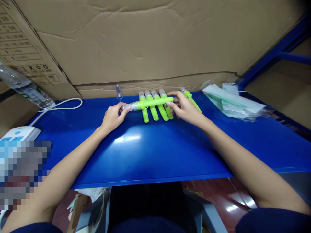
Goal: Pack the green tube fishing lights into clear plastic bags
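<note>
Green tube (156, 102), clear at one end, was held crosswise over the far part of the table, above a row of four similar tubes (153, 113). Whether it touched them could not be told.

Left hand (112, 117): thumb and fingers closed in a pinch on the clear end. Right hand (186, 108): thumb in front, index finger curled behind, nearly closed on the plain green end; the other fingers bent loosely below it.

Step in hand, as judged: handling one tube with both hands — perhaps turning it or working at its clear end; which of these, a single view could not settle. The next move seemed to call for a steady right hold, control of the clear end at the left, and clearance from the row.

Farther out: another tube (192, 100) lay slanted beyond the right hand, apart from the row. A loose clear cap (119, 92) stood behind the left hand, near the cardboard (145, 48). Plastic packets (233, 100) lay to the right on the blue table (155, 152); bottle (29, 89) and power strip (24, 132) at the left.
</note>
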A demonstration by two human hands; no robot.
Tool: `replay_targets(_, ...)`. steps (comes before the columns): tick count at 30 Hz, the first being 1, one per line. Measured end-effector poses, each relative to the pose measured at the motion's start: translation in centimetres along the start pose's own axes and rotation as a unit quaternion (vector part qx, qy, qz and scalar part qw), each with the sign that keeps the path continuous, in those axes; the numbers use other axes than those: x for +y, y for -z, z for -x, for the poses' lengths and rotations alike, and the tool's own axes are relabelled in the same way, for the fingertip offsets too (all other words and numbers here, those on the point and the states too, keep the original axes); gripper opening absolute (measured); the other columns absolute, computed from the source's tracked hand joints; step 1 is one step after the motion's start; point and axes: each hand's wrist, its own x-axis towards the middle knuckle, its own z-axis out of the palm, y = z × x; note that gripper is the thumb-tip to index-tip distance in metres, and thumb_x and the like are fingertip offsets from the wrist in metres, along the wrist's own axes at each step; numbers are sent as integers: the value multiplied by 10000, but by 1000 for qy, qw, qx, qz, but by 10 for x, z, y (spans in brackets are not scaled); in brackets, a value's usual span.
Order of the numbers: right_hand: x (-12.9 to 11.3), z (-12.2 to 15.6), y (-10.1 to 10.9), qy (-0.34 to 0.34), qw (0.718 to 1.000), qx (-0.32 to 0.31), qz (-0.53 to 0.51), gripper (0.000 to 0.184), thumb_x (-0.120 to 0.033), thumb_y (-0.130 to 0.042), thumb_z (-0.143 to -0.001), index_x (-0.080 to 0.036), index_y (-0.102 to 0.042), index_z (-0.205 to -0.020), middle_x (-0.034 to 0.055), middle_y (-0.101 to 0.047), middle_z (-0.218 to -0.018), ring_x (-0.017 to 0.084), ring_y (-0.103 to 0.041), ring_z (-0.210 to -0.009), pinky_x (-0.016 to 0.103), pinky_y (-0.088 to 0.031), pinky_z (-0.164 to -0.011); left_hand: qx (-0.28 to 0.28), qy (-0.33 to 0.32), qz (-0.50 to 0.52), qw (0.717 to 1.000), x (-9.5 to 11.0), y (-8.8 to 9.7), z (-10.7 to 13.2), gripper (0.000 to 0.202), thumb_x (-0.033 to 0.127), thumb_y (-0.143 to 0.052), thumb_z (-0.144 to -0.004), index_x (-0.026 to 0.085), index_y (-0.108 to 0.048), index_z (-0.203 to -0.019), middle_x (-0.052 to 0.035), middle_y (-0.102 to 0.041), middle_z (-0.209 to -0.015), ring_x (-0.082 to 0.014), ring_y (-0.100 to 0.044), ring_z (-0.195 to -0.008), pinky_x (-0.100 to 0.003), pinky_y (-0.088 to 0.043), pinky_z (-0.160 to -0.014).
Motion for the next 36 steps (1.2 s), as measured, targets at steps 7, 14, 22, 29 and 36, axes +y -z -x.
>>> replay_targets(7,5,0,2,42,999,-17,30,332,-411,-509,-942,-190,-529,-1189,70,-705,-844,209,-649,-616,336,-511,-594,-5,12,58,998,-2,4,-1,426,527,-476,-968,162,-691,-1012,-44,-721,-741,-185,-662,-676,-277,-474,-658)
replay_targets(14,4,-1,4,63,991,4,119,421,-536,-464,-950,-173,-632,-1083,69,-678,-743,239,-634,-659,348,-473,-636,-7,47,158,986,-3,-3,1,448,579,-553,-920,166,-668,-1049,-39,-725,-764,-182,-687,-698,-287,-535,-705)
replay_targets(22,-4,5,-1,35,997,-11,67,515,-669,-410,-949,-220,-491,-710,15,-550,-588,159,-481,-550,292,-357,-551,15,-5,90,996,-3,1,3,422,535,-526,-949,161,-663,-1088,-50,-741,-843,-185,-676,-745,-281,-514,-730)
replay_targets(29,5,1,-7,8,998,-48,-37,713,-899,-393,-813,-211,-460,-638,-30,-401,-542,100,-332,-497,261,-257,-484,55,-89,12,994,-1,9,2,453,553,-485,-985,150,-664,-1087,-94,-749,-1041,-183,-660,-806,-288,-510,-779)
replay_targets(36,-7,3,-1,-91,972,-109,-188,702,-903,-508,-760,-218,-447,-622,-75,-253,-494,61,-204,-417,250,-162,-404,37,-61,39,997,0,8,0,482,581,-465,-979,153,-678,-1043,-70,-753,-895,-182,-659,-755,-277,-493,-724)
